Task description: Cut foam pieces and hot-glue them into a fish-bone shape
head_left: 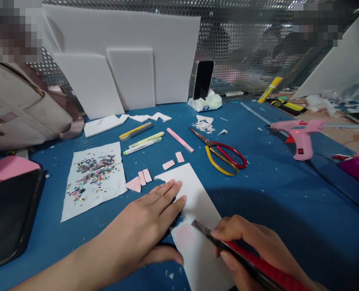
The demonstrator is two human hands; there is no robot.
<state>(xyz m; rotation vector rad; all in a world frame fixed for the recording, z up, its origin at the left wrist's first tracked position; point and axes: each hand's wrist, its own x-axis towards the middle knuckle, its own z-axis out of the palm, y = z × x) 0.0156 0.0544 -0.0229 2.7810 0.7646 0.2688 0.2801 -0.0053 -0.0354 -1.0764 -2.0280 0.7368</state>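
Note:
My left hand point(150, 220) lies flat with its fingers stretched out over the left edge of a white foam sheet point(194, 186). In my right hand point(248, 238) is a red and black utility knife point(236, 252), its blade tip at the sheet beside a pale pink coloured patch point(185, 237). Whether the tip touches the sheet I cannot tell. Part of the sheet's left side is cut away near my left fingers. Several small pink foam pieces point(147, 175) lie just beyond my left hand.
Scissors point(211, 145), a pink highlighter point(180, 140) and other markers point(144, 143) lie ahead. A paper with colourful bits point(96, 178) and a black phone point(12, 214) are left. A pink glue gun point(302, 135) stands right. White boards point(131, 76) lean at the back.

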